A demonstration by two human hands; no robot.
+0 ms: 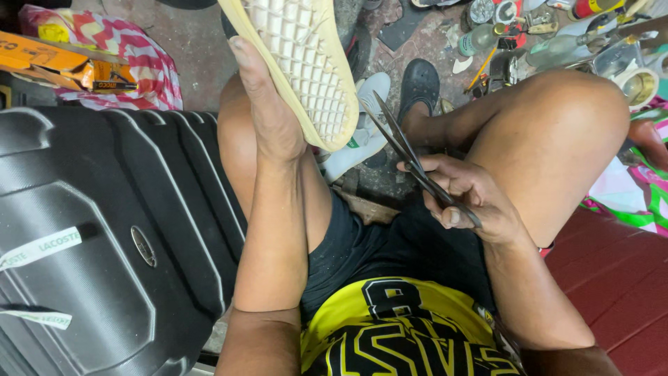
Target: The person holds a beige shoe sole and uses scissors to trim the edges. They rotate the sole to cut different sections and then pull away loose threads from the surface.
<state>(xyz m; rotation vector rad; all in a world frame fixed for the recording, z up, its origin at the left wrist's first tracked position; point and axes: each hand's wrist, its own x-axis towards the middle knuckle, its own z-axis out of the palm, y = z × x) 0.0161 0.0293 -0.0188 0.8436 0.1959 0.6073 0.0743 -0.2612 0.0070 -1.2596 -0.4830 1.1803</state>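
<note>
My left hand holds up a shoe with its cream, grid-patterned sole facing me, fingers along the sole's left edge. My right hand grips a pair of dark metal scissors, blades slightly apart and pointing up-left toward the shoe's lower end, a short gap away from it. Both arms rest over my bare knees; I sit in dark shorts and a yellow-and-black shirt.
A black hard-shell suitcase lies at my left. A white shoe and a black clog sit on the floor ahead. Bottles, tins and tape rolls clutter the upper right. A red-patterned bag lies upper left.
</note>
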